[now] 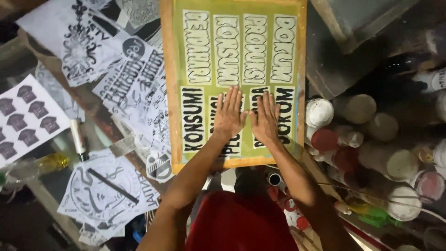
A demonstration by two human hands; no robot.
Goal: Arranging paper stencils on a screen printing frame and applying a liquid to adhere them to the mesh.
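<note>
- Fingers (232, 100) of our left hand (228, 116) lie straight and close together, palm down, pinching nothing; they press flat on the mesh of the printing screen (234, 37).
- Our right hand (265, 118) lies just beside the left, thumbs nearly touching, its fingers (268, 103) likewise flat, slightly fanned and holding nothing.
- We see the printing screen as a wooden-framed panel with a yellow-green mesh, standing in the upper middle of the view; its near edge sits just in front of our wrists.
- On the mesh are two rows of tall lettered strips: pale outlined ones in the far row, bold black-on-white ones in the near row. Our hands cover parts of the middle near strips.
- Left of the frame, the tabletop (100, 116) carries overlapping paper sheets with black printed designs (134, 88), and one sheet of small dark shirt shapes (25, 116) at the far left.
- A white tube with a dark cap (78, 139) lies among the papers, and a dark stick (114, 186) rests on a round printed design near us.
- Right of the frame, we see a crowd of jars with white and red lids (371, 148), close-packed and touching one another.
- Below our forearms, a red garment (241, 223) fills the bottom middle.
</note>
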